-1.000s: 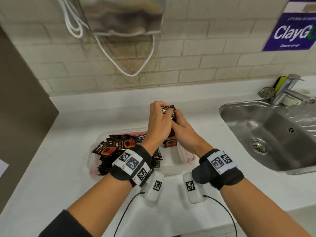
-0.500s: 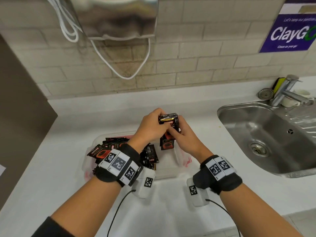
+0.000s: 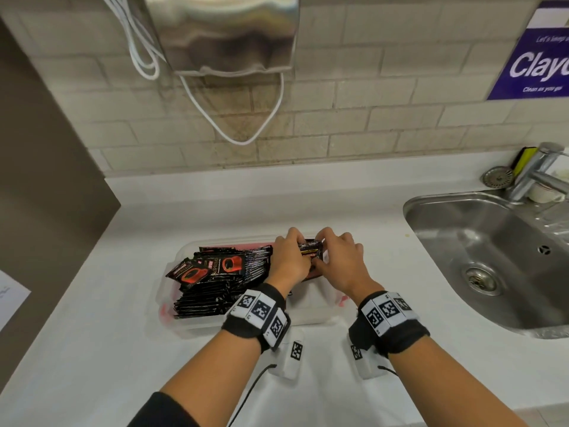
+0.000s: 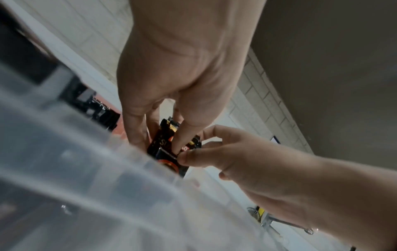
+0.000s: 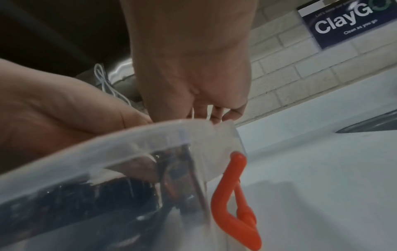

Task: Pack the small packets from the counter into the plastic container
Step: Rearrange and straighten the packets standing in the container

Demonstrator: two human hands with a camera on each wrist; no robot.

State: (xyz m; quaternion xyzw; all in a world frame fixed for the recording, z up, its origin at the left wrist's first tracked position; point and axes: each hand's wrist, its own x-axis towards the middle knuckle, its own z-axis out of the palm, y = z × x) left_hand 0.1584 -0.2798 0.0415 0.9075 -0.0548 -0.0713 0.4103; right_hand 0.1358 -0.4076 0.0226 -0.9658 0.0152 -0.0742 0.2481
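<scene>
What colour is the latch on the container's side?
Orange: the latch hangs on the clear plastic container; the right wrist view shows it best.

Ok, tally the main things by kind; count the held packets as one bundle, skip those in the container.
Hands: 2 (left hand, right hand)
Held packet bundle: 1
Plastic container: 1
Sink: 1
Tap: 1
Blue sign: 1
Total: 7
</scene>
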